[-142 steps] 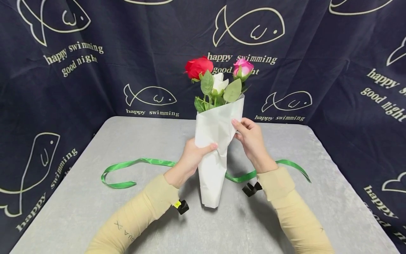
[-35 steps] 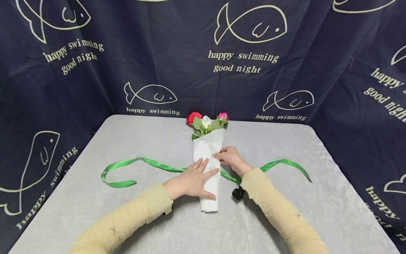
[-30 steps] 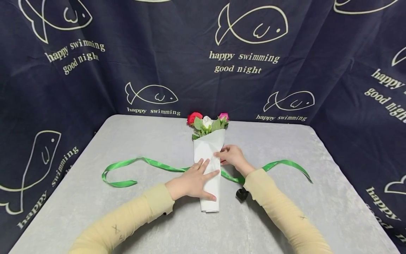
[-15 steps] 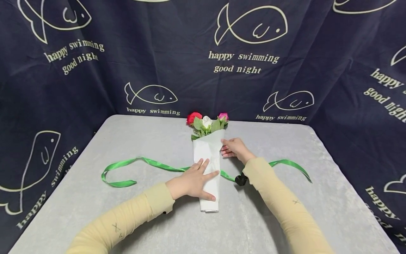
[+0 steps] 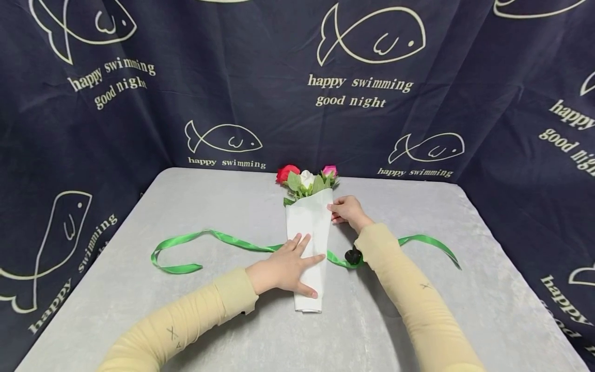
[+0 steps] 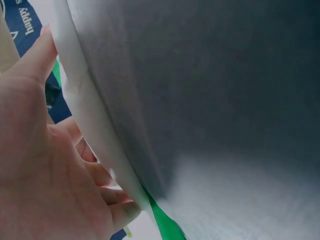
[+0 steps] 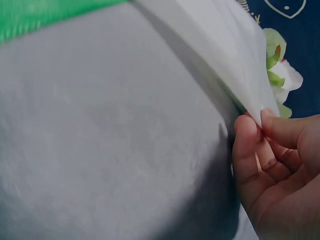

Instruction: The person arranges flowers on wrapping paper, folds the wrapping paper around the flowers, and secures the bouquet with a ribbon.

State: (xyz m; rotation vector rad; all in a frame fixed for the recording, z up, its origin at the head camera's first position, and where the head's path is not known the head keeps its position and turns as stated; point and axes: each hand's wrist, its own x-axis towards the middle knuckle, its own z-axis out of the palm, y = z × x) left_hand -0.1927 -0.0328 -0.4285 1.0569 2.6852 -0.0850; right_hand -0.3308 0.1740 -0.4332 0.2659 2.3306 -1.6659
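A bouquet wrapped in white paper (image 5: pixel 304 219) lies on the table, its blooms pointing away from me. A red rose (image 5: pixel 287 173), a white rose (image 5: pixel 307 178) and a pink rose (image 5: pixel 330 171) stick out at the top among green leaves. My left hand (image 5: pixel 285 266) rests across the lower part of the wrap, fingers spread. At the upper right edge, my right hand (image 5: pixel 348 211) pinches the paper between thumb and fingers; the right wrist view shows that edge of paper (image 7: pixel 220 50) slightly lifted. A green ribbon (image 5: pixel 178 269) runs beneath the bouquet, its middle hidden.
Grey cloth covers the table (image 5: pixel 223 315). A dark blue curtain (image 5: pixel 279 62) with fish drawings hangs behind and on both sides, close to the blooms. The ribbon's right end (image 5: pixel 432 242) curves past my right sleeve. A small black object (image 5: pixel 353 256) sits at my right wrist.
The bouquet, earlier held up in both hands, has come down onto the table over the ribbon. My right hand has since slid up the paper's right edge; my left hand stays put.
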